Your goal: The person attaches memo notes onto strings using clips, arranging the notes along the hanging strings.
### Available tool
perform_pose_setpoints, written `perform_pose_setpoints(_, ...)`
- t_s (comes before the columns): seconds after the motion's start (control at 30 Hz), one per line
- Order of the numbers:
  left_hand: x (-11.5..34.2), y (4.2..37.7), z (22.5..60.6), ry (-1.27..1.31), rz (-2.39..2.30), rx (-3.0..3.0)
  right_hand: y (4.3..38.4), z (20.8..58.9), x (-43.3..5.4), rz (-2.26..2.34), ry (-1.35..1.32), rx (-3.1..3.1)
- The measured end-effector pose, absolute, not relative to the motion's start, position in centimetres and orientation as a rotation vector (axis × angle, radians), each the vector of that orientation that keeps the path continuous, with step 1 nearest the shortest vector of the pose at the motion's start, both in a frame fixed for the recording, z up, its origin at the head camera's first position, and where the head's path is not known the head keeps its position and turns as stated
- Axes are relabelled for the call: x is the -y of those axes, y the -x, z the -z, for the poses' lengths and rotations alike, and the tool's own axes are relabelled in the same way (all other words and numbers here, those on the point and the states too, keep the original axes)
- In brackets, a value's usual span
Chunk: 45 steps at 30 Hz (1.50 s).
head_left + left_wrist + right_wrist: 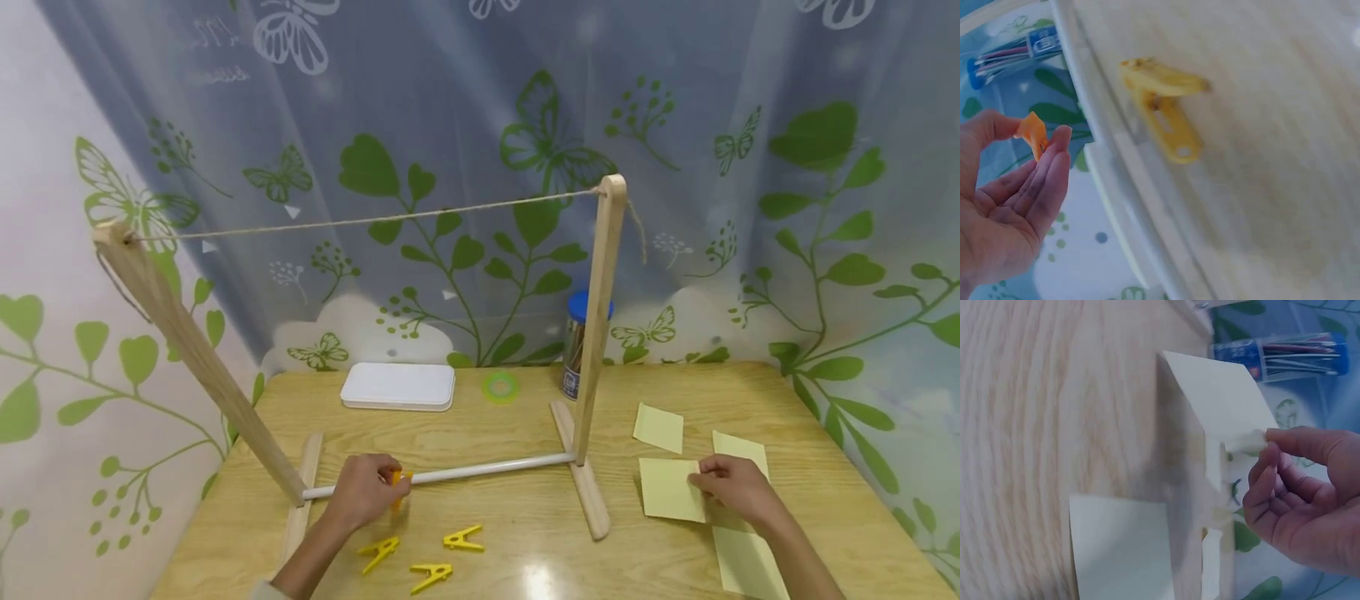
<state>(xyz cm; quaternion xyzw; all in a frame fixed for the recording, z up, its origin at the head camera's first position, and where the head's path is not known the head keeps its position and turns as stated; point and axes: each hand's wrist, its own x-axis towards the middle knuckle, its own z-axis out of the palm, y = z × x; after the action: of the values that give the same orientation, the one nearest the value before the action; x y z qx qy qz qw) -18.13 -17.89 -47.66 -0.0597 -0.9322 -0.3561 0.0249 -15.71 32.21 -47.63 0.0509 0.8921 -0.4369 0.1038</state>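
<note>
Over the white rod (495, 469), my left hand (362, 493) pinches a small orange clothespin (1034, 135) between thumb and fingertips. At the right, my right hand (738, 493) holds one edge of a pale yellow paper square (667, 490) between thumb and finger, and the square is lifted off the table in the right wrist view. Other pale yellow papers lie about it, one behind (660, 428) and others partly under the right hand and forearm. In front of the left hand lie yellow clothespins (463, 539), three in the head view.
A wooden stand has a left post (202, 367), a right post (598, 325) and a string (360, 220) tied across their tops. At the back are a white case (397, 386), a green round piece (500, 386) and a blue-lidded jar (573, 350) behind the right post.
</note>
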Motion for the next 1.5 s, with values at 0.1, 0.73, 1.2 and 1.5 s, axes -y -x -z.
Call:
perform_pose_setpoints(0.1, 17.8, 18.4, 46.6, 0.2, 1.117, 2.846, 15.1, 47.2, -31.8, 1.374, -0.12, -2.578)
perform_pose_setpoints(0.73, 15.2, 19.7, 34.6, 0.579, 1.328, 2.445, 13.6, 42.9, -23.5, 2.137, 0.229, -2.287)
perform_pose_setpoints(1.2, 10.6, 19.0, 25.5, 0.777, 1.381, 2.141, 15.9, 38.3, -14.2, 2.569, 0.107, -2.072)
perform_pose_setpoints(1.5, 8.3, 19.3, 21.2, 0.917, 1.477, 2.002, 17.8, 35.7, -10.7, 2.784, -0.025, -1.873)
